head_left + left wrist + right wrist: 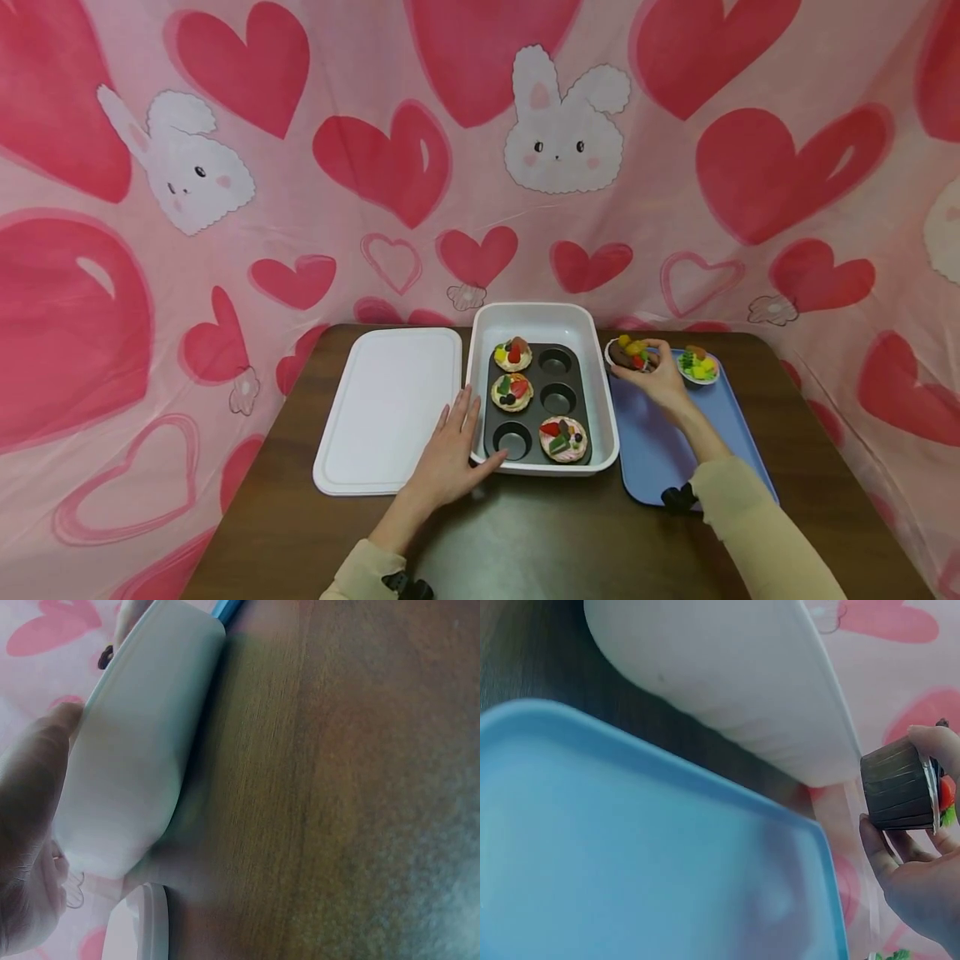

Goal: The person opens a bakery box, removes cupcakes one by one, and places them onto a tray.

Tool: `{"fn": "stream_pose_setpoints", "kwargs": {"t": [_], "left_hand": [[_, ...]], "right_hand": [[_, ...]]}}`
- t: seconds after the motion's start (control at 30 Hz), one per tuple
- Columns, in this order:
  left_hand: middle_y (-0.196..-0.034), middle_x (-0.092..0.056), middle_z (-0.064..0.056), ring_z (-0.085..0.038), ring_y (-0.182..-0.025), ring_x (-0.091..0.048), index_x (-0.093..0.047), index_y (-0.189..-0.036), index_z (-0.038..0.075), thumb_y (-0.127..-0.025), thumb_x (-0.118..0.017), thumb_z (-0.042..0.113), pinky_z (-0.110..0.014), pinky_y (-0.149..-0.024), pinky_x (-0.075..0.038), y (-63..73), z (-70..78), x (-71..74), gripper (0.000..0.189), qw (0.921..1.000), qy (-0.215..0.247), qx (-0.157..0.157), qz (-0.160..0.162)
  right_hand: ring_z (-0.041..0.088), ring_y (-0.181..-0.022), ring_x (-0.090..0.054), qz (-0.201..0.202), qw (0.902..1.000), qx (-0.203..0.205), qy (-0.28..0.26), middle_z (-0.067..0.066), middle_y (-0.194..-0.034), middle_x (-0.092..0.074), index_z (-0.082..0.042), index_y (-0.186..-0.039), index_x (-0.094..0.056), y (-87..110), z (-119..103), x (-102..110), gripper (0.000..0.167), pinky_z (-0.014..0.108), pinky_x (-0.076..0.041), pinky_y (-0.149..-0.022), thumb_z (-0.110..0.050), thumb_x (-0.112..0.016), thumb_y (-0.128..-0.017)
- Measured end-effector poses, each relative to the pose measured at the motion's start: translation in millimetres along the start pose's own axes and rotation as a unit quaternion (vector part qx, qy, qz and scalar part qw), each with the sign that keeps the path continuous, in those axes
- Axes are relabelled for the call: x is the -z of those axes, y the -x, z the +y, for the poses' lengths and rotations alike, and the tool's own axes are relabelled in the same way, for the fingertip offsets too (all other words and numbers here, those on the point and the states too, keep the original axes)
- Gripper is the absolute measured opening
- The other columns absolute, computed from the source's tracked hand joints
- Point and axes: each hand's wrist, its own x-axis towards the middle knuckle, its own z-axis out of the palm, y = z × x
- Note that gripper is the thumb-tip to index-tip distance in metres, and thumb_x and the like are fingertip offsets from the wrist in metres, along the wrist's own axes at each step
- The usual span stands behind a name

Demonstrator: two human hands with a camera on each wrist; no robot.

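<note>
A fruit-topped chocolate cupcake in a dark pleated cup (900,787) is held between the thumb and fingers of my right hand (660,377), raised over the far left corner of the blue tray (652,467). My left hand (448,450) lies with spread fingers along the left and near rim of the white bin (607,417). Inside the bin is a dark muffin pan (534,417). Two cream-topped cupcakes (512,392) fill its far left and middle left cups, and a pink-topped cupcake (563,439) fills the near right one. The other three cups hold nothing.
Another cupcake with green and yellow topping (698,367) stands at the far right of the blue tray. Left of the bin lies a flat white board (390,408). A pink cloth with hearts and rabbits (480,167) hangs behind the brown table (540,542).
</note>
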Motion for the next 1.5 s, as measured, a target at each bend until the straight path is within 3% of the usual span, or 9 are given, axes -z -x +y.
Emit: {"fn": "stream_pose_setpoints", "kwargs": {"t": [0.3,0.53,0.77,0.87,1.0,1.13,1.33,1.43,1.5], "left_hand": [[-0.186,-0.017,-0.013,-0.032,-0.173,-0.022,-0.031,-0.174,0.007,-0.098,-0.06,0.075,-0.055,-0.141,-0.022,-0.6,1.0,0.2,0.106,1.0,-0.001,0.001,0.0],[-0.186,-0.016,-0.013,-0.032,-0.173,-0.022,-0.031,-0.173,0.006,-0.098,-0.06,0.075,-0.055,-0.14,-0.022,-0.2,0.6,0.8,0.106,1.0,-0.003,0.0,0.002],[-0.186,-0.017,-0.013,-0.032,-0.173,-0.022,-0.032,-0.173,0.006,-0.098,-0.06,0.075,-0.054,-0.141,-0.022,1.6,0.5,1.8,0.106,1.0,-0.002,0.003,0.001],[-0.186,-0.017,-0.013,-0.032,-0.173,-0.022,-0.031,-0.173,0.007,-0.098,-0.06,0.076,-0.054,-0.141,-0.022,1.6,0.2,1.5,0.106,1.0,-0.004,0.003,0.001],[-0.186,-0.017,-0.013,-0.032,-0.173,-0.022,-0.032,-0.173,0.007,-0.097,-0.06,0.076,-0.055,-0.14,-0.023,1.1,-1.1,0.7,0.106,1.0,-0.003,0.002,0.004],[-0.186,-0.018,-0.013,-0.033,-0.173,-0.023,-0.032,-0.173,0.006,-0.097,-0.06,0.076,-0.056,-0.14,-0.024,0.9,-1.9,0.7,0.106,1.0,-0.002,0.0,0.007],[-0.186,-0.017,-0.013,-0.033,-0.173,-0.022,-0.031,-0.173,0.007,-0.098,-0.061,0.074,-0.056,-0.14,-0.023,0.7,-1.1,0.2,0.105,1.0,-0.002,0.001,0.003],[-0.186,-0.017,-0.013,-0.033,-0.173,-0.023,-0.032,-0.173,0.007,-0.098,-0.061,0.074,-0.056,-0.14,-0.024,0.0,-1.0,-1.2,0.105,1.0,-0.003,0.001,0.002],[-0.186,-0.016,-0.013,-0.033,-0.173,-0.023,-0.032,-0.173,0.007,-0.098,-0.061,0.074,-0.056,-0.14,-0.024,-0.1,-0.3,-1.5,0.105,1.0,-0.003,0.001,0.001]], "right_hand": [[-0.003,-0.102,-0.055,0.025,0.9994,-0.001,0.025,0.031,-0.149,-0.054,0.001,-0.155,-0.027,-4.3,11.9,8.5,0.081,0.004,-0.049,-0.081,-0.019,-0.082,-0.098],[0.012,-0.11,-0.057,0.052,0.9975,-0.011,0.046,0.035,-0.15,-0.054,0.003,-0.155,-0.028,-9.1,19.7,11.3,0.083,0.002,-0.045,-0.078,-0.022,-0.083,-0.098],[-0.002,-0.091,-0.053,0.058,0.9964,-0.003,0.061,0.032,-0.137,-0.06,0.006,-0.152,-0.03,-14.0,26.1,10.6,0.081,0.008,-0.047,-0.074,-0.02,-0.084,-0.096],[-0.002,-0.091,-0.053,0.055,0.9961,-0.002,0.069,0.032,-0.137,-0.059,0.006,-0.152,-0.03,-15.9,28.5,10.2,0.082,0.008,-0.046,-0.074,-0.02,-0.084,-0.095],[0.018,-0.108,-0.061,0.055,0.9957,-0.007,0.075,0.035,-0.143,-0.055,0.007,-0.154,-0.03,-17.6,27.1,6.0,0.083,0.007,-0.042,-0.077,-0.021,-0.083,-0.096],[0.039,-0.122,-0.059,0.06,0.9949,-0.003,0.081,0.038,-0.145,-0.054,0.009,-0.153,-0.031,-20.3,26.8,2.3,0.083,0.006,-0.04,-0.077,-0.019,-0.083,-0.095],[0.04,-0.119,-0.059,0.071,0.9931,0.001,0.093,0.038,-0.142,-0.055,0.01,-0.152,-0.034,-22.7,31.4,0.0,0.081,0.01,-0.04,-0.079,-0.018,-0.084,-0.095],[0.043,-0.122,-0.058,0.076,0.9924,-0.003,0.096,0.037,-0.143,-0.054,0.01,-0.152,-0.034,-23.5,33.6,-0.5,0.081,0.019,-0.044,-0.09,-0.018,-0.084,-0.095],[0.046,-0.126,-0.058,0.079,0.9923,-0.004,0.095,0.039,-0.145,-0.053,0.01,-0.153,-0.034,-23.7,34.9,0.0,0.082,0.031,-0.049,-0.1,-0.018,-0.084,-0.094]]}}
